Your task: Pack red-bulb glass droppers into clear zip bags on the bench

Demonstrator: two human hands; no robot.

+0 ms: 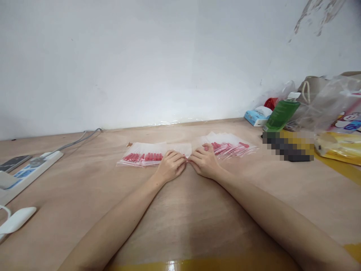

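Near the middle of the table, my left hand (171,165) and my right hand (205,161) meet with their fingertips pinched on the near edge of a clear plastic bag (180,148). Its contents are mostly hidden behind my fingers; a little red shows there. To the left of my left hand lie flat clear bags (141,148) with several small red pieces (152,156) in a row inside. Beyond my right hand, a fanned stack of similar bags (232,145) also holds red pieces. What kind the red pieces are I cannot tell.
A white power strip (52,160) with a grey cable, a phone (15,163) and a white plug-like object (21,220) lie at the left. On the right stand a green bottle (282,113), a blue tissue pack (255,117) and plastic bags (324,105). A white wall (169,60) rises behind.
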